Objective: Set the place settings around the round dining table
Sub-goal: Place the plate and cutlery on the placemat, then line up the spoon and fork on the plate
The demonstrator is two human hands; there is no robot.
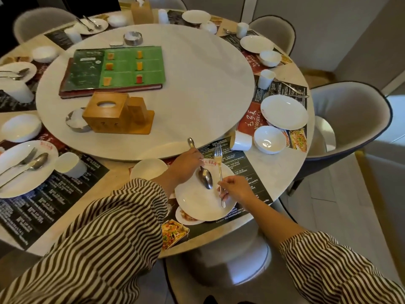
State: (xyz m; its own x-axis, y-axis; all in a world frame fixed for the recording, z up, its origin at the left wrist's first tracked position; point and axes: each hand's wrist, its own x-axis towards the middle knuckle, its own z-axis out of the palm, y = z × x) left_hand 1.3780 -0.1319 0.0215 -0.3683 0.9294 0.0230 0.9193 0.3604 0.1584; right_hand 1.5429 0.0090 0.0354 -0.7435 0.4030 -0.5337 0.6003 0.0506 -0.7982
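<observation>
The round bench [282, 172] has a pale stone top, ringed by dark printed placemats and grey chairs. A white turntable [197, 95] sits at its middle, carrying a green menu book [118, 69] and a wooden tissue box [109, 113]. At the near edge a white plate [197, 205] lies on a placemat [241, 163], with a small white bowl [149, 168] just beside it on the left. A steel spoon [205, 177] rests with its bowl on the plate and its handle pointing away toward the turntable. A fork [219, 167] lies alongside it to the right, tines pointing away.

Both arms wear striped sleeves and reach in from below. The left hands' share: the left hand [188, 165] grips the spoon's stem, fingers curled over it. The right hand [236, 187] pinches the fork's handle near its lower end between thumb and fingertips.
</observation>
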